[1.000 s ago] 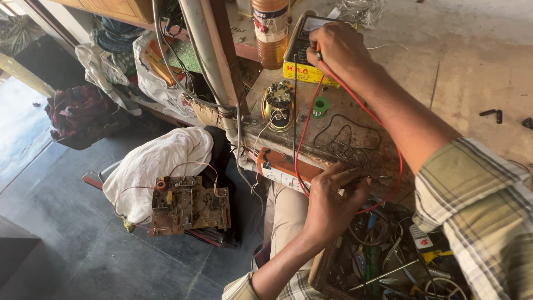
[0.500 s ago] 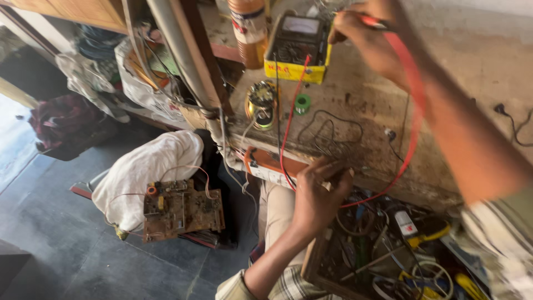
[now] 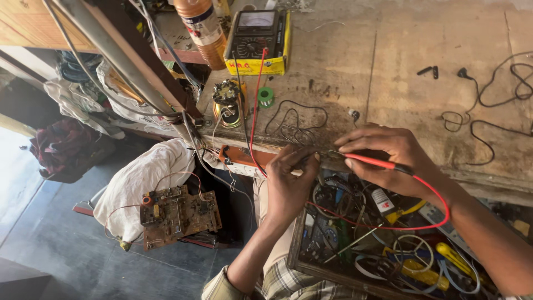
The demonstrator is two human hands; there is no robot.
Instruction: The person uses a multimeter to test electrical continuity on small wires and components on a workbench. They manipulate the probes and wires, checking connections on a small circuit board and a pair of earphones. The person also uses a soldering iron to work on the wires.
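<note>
The right hand [image 3: 388, 158] pinches a red probe [image 3: 369, 161] between thumb and fingers, much as one grips a pen, its tip aimed left toward the front edge of the bench [image 3: 400, 66]. The left hand [image 3: 288, 178] comes up from below with its fingers curled around something thin at that same edge; it looks like the black probe or a wire end, but the fingers cover it and I cannot tell which. The two hands sit close together, nearly touching, so both tips can meet on one small spot.

A red lead [image 3: 388, 225] loops from the probe down under the right wrist, and a second stretch of red wire runs up the bench to the yellow-cased meter [image 3: 256, 41], which lies face up at the back where its dial can be read from above. Beside it stand a brown bottle [image 3: 204, 30], a wound coil [image 3: 227, 103] and a small green spool [image 3: 266, 96].

The bench is worn, stained wood, with loose black cables [image 3: 499, 105] scattered on the right. Below its edge an open tray [image 3: 302, 261] brims with wires, rings and yellow-handled tools. On the grey floor to the left, a bare circuit board [image 3: 179, 216] rests against a white cloth bundle [image 3: 141, 183].
</note>
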